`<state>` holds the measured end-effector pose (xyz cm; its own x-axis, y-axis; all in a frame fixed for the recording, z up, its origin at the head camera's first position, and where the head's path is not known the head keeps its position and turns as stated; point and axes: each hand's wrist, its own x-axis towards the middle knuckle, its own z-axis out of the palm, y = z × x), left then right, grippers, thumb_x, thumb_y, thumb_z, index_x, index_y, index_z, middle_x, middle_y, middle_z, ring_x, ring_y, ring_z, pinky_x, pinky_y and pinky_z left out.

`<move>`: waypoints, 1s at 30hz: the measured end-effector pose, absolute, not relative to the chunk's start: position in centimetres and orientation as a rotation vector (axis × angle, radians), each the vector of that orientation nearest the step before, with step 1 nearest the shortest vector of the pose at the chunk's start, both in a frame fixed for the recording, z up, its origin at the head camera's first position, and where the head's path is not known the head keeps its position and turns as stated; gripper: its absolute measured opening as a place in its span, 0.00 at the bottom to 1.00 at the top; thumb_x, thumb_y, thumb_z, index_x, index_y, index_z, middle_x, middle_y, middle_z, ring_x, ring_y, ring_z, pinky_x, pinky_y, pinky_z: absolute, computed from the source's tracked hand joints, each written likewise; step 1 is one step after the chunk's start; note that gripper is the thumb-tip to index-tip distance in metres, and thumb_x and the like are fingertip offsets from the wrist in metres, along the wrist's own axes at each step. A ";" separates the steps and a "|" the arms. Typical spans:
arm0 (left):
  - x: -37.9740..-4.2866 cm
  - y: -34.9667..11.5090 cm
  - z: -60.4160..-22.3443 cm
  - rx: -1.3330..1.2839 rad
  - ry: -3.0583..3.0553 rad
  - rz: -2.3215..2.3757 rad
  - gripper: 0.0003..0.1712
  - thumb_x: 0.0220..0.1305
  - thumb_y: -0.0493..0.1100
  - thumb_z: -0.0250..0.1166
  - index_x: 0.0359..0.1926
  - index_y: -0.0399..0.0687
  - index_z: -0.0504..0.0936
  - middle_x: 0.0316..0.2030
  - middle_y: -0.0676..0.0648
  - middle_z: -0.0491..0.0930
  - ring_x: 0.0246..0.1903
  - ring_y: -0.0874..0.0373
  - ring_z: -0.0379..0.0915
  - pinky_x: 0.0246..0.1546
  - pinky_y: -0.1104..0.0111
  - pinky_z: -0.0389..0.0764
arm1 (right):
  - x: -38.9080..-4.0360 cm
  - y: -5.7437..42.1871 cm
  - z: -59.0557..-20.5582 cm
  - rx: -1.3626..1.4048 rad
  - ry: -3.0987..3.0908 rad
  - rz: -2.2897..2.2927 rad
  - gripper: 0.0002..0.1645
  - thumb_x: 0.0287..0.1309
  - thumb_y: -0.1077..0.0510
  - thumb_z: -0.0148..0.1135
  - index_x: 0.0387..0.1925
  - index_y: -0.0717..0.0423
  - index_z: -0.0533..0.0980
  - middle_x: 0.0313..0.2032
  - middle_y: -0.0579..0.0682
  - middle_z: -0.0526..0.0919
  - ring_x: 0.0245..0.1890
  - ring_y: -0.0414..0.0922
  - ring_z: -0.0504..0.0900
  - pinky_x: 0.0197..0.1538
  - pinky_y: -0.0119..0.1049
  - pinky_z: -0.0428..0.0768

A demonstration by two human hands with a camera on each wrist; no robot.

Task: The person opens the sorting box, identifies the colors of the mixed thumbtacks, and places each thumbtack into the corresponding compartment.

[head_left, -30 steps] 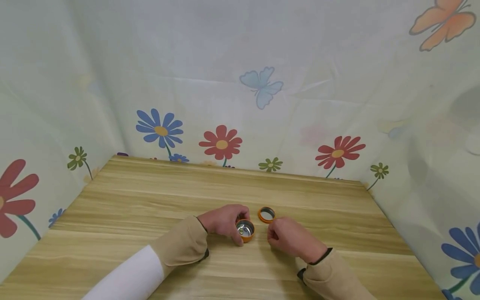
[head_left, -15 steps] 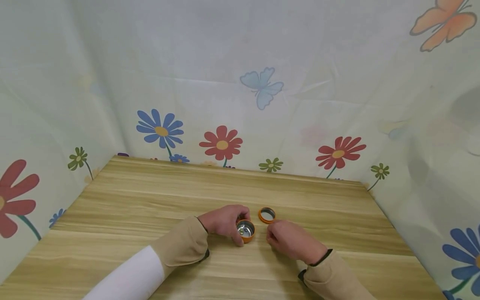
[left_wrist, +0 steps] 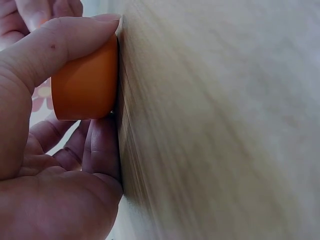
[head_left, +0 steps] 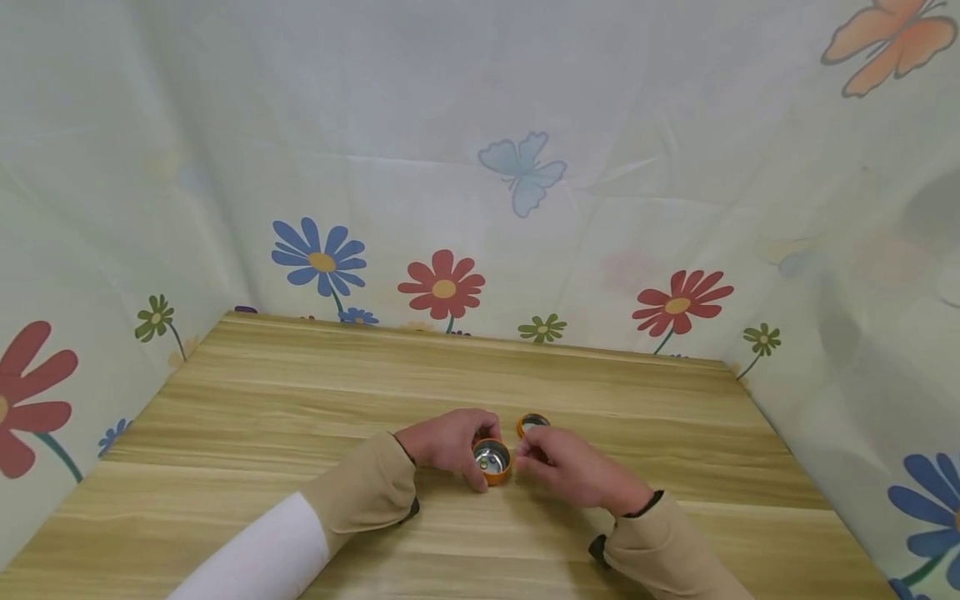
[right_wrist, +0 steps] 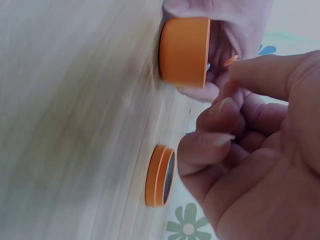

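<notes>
A small round orange tin [head_left: 497,479] with a silvery inside stands upright on the table, its mouth up. My left hand [head_left: 448,443] holds it from the left, thumb and fingers around its wall [left_wrist: 85,90]. A few tiny things lie on its bottom, too small to tell. Just right of the tin, my right hand [head_left: 576,472] is raised with its fingers curled. In the right wrist view, its thumb and forefinger pinch a tiny orange piece [right_wrist: 231,60] beside the tin's mouth; its kind is unclear. Behind that hand lies the orange lid [right_wrist: 160,176], inner side up, partly hidden in the head view.
The wood-grain table [head_left: 322,375] extends around both hands. A pale curtain [head_left: 360,192] printed with flowers and butterflies closes off the back and both sides.
My right hand has lifted from the table beside the lid and moved slightly left, closer to the tin. It now covers part of the lid. The left hand and tin stay put.
</notes>
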<state>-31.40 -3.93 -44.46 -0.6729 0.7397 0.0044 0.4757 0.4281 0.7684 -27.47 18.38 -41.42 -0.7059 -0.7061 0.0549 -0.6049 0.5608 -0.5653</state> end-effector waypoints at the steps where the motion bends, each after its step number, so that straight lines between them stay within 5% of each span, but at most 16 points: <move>1: -31.4 -3.9 -44.4 1.040 2.356 1.100 0.28 0.32 0.35 0.79 0.36 0.46 0.74 0.33 0.50 0.78 0.33 0.56 0.74 0.32 0.72 0.75 | -27.4 18.3 -41.3 -1.113 2.591 -0.876 0.03 0.65 0.60 0.56 0.36 0.55 0.74 0.27 0.43 0.75 0.25 0.36 0.69 0.28 0.31 0.70; 17: -31.4 -4.1 -44.5 1.030 2.351 1.088 0.28 0.34 0.36 0.79 0.38 0.44 0.74 0.34 0.49 0.77 0.34 0.56 0.74 0.32 0.72 0.75 | -27.1 18.0 -41.7 -0.971 1.986 -1.493 0.09 0.72 0.59 0.44 0.40 0.61 0.69 0.23 0.51 0.63 0.23 0.52 0.61 0.28 0.42 0.63; 30: -31.4 -4.0 -44.5 1.020 2.337 1.110 0.29 0.33 0.36 0.80 0.39 0.43 0.74 0.36 0.49 0.77 0.35 0.57 0.74 0.34 0.71 0.75 | -26.8 17.4 -41.2 -0.896 1.472 -1.817 0.10 0.73 0.66 0.35 0.41 0.65 0.65 0.30 0.53 0.64 0.30 0.47 0.63 0.33 0.39 0.62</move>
<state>-31.39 -3.96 -44.48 -0.6753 0.7374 -0.0137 0.4555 0.4316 0.7786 -26.82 17.40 -41.22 -0.5727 -0.8112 0.1181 0.0530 -0.1804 -0.9822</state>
